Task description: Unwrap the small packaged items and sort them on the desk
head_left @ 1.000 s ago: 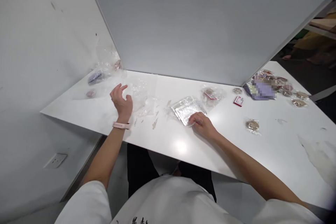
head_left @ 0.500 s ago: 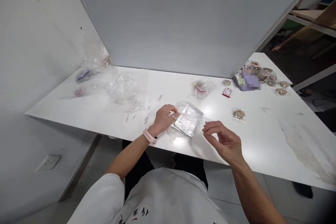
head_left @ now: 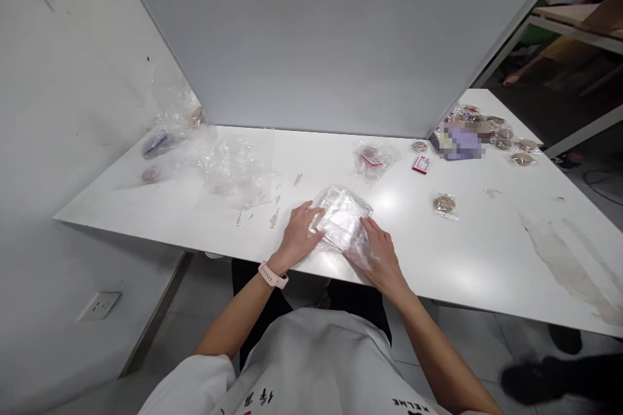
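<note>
Silver foil pouches [head_left: 343, 215] in clear plastic wrap lie flat near the table's front edge, between my two hands. My left hand [head_left: 300, 235], with a pink band at the wrist, grips their left edge, thumb and fingers on the film. At the right edge, my right hand [head_left: 382, 251] has its fingers curled over the pouches and the loose clear plastic. How many pouches are stacked cannot be made out through the shiny wrap.
Crumpled clear bags [head_left: 233, 165] spread over the table's left part. Behind the pouches lies a bagged round item [head_left: 372, 159]. Further right are a small red-and-white packet [head_left: 421, 164], a wrapped brown disc [head_left: 444, 204] and a purple packet [head_left: 462, 142]. A grey partition [head_left: 311, 45] borders the back.
My left hand came from the left to the pouches. My right hand let go of them, lifted away, and is back on their right edge. The pouches moved nearer the front edge.
</note>
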`<control>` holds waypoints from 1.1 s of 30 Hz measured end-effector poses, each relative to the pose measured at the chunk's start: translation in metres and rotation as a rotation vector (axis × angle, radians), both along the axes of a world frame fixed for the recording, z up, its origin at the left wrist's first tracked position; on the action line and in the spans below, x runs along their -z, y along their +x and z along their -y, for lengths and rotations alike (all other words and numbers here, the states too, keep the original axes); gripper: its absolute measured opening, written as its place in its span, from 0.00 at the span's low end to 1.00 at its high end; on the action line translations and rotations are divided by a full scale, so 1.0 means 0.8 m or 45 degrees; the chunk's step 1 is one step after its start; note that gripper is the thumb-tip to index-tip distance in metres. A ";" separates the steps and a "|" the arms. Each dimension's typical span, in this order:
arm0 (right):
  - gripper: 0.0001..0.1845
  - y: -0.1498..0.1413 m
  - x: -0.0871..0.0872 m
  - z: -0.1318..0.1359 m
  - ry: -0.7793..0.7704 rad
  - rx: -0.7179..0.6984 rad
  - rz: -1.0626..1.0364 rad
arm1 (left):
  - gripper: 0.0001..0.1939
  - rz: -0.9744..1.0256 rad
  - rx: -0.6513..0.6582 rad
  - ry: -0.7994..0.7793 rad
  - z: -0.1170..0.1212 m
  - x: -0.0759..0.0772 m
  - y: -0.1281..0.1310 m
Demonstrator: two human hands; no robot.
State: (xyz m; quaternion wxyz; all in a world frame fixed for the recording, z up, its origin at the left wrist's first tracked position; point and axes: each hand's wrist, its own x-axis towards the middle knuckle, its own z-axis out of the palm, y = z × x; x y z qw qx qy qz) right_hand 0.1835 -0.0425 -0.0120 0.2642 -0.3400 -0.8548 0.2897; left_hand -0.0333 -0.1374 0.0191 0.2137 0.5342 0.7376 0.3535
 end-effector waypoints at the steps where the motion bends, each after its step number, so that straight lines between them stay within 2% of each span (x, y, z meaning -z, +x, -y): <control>1: 0.33 -0.002 0.009 -0.001 -0.035 0.016 -0.039 | 0.29 -0.046 0.148 -0.054 0.000 0.002 0.004; 3: 0.24 -0.008 0.018 -0.006 -0.136 0.033 -0.190 | 0.40 -0.122 0.352 -0.110 0.000 0.006 0.013; 6: 0.18 -0.021 0.012 -0.014 -0.381 0.071 -0.421 | 0.47 -0.227 0.388 -0.074 -0.004 0.014 0.023; 9: 0.18 -0.039 -0.011 -0.021 -0.706 0.113 -0.497 | 0.41 -0.301 0.269 -0.013 -0.012 0.021 0.029; 11: 0.18 -0.051 -0.036 -0.024 -0.817 0.048 -0.534 | 0.33 -0.282 0.150 0.037 -0.019 0.024 0.029; 13: 0.18 -0.059 -0.064 -0.029 -0.793 -0.070 -0.619 | 0.22 -0.140 0.010 0.058 -0.023 0.021 0.027; 15: 0.19 -0.062 -0.088 -0.035 -0.687 -0.129 -0.734 | 0.13 0.179 -0.153 0.041 -0.026 0.013 0.024; 17: 0.19 -0.061 -0.098 -0.042 -0.536 -0.050 -0.823 | 0.18 0.668 -0.333 0.020 -0.026 0.000 0.022; 19: 0.18 -0.058 -0.093 -0.048 -0.459 0.093 -0.798 | 0.20 1.168 -0.472 0.011 -0.024 -0.014 0.022; 21: 0.21 -0.053 -0.076 -0.048 -0.497 0.179 -0.687 | 0.22 1.464 -0.508 0.008 -0.022 -0.024 0.024; 24: 0.36 -0.047 -0.051 -0.040 -0.562 0.076 -0.504 | 0.20 1.533 -0.458 0.009 -0.019 -0.029 0.031; 26: 0.47 -0.044 -0.042 -0.035 -0.478 0.008 -0.433 | 0.19 1.533 -0.458 -0.006 -0.017 -0.028 0.034; 27: 0.46 -0.043 -0.040 -0.035 -0.429 0.020 -0.430 | 0.19 1.534 -0.448 -0.020 -0.016 -0.028 0.034; 29: 0.31 -0.041 -0.039 -0.041 -0.432 0.147 -0.514 | 0.20 1.526 -0.401 -0.050 -0.013 -0.027 0.029; 31: 0.21 -0.036 -0.038 -0.053 -0.593 0.325 -0.691 | 0.22 1.493 -0.313 -0.066 -0.011 -0.026 0.018; 33: 0.21 -0.028 -0.036 -0.064 -0.792 0.444 -0.843 | 0.23 1.429 -0.237 -0.061 -0.011 -0.024 0.000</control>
